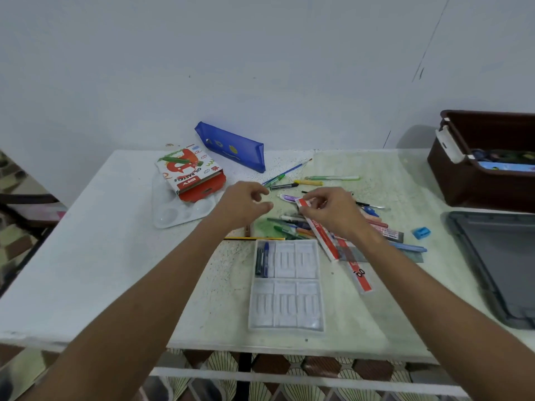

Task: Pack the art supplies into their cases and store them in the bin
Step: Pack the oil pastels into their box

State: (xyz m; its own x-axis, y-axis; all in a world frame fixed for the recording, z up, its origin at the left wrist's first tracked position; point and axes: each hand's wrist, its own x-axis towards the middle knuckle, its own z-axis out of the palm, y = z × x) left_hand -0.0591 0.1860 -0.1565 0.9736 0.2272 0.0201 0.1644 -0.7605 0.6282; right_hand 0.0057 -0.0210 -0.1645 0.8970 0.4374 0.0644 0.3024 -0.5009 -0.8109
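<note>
Two bare forearms reach in from the bottom edge, over the near lip of the tabletop. Between them, closest on the surface, lies a clear plastic tray divided into compartments; a few dark and blue pens sit in its far left compartment, the others showing nothing inside. Just beyond the tray's far edge a yellow pencil lies crosswise.

To the right of the tray, a red and white strip lies flat, and a second red and white box, long and narrow, is tilted up with its far end pinched in the right hand, thumb and fingertips curled round it. The left hand hovers just beside it, fingers loosely curled and holding nothing; the hands are near one another but apart.

Under and behind the right hand spreads a loose heap of pens and crayons, with a blue sharpener further right. A grey lid rests at the right edge.

Farther back lie a green pen, a paintbrush and a purple tube. On the left, an oil pastels box rests on a white palette. Behind it a blue pencil case leans near the wall. A brown bin stands at the far right, already holding some items.
</note>
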